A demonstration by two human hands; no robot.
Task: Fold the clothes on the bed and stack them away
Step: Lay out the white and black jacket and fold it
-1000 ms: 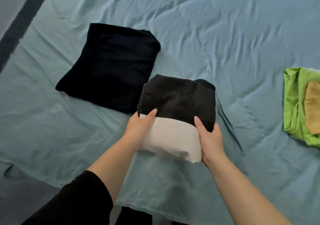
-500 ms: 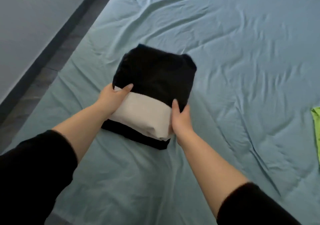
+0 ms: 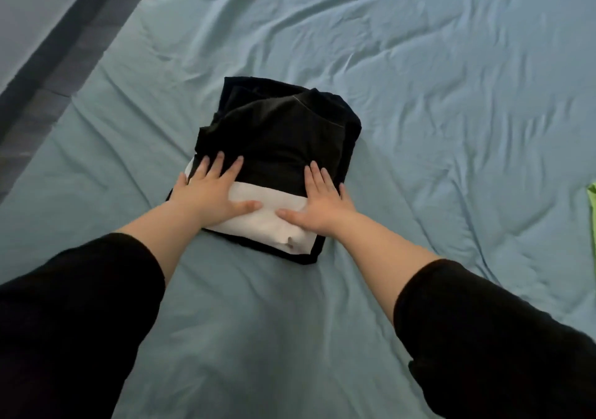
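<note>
Most of view: bed [image 3: 451,79], wrinkled light-blue sheet. Black sleeves [image 3: 74,315] on both forearms. On sheet, left of centre: folded black garment [image 3: 237,86], lying flat. Stacked on it: folded black-and-white garment [image 3: 283,134], white band [image 3: 264,221] toward person; lower piece shows at far and near edges. The left hand [image 3: 206,192] lies flat on top garment's left side, fingers [image 3: 233,168] straight, spread, gripping nothing. The right hand [image 3: 322,202] does likewise on right side, thumb on white band. At right edge: sliver of green cloth [image 3: 592,205], well apart from stack.

both hands, left hand [image 3: 211,192] and right hand [image 3: 321,204], lie flat, fingers straight and spread, arms reaching forward
</note>
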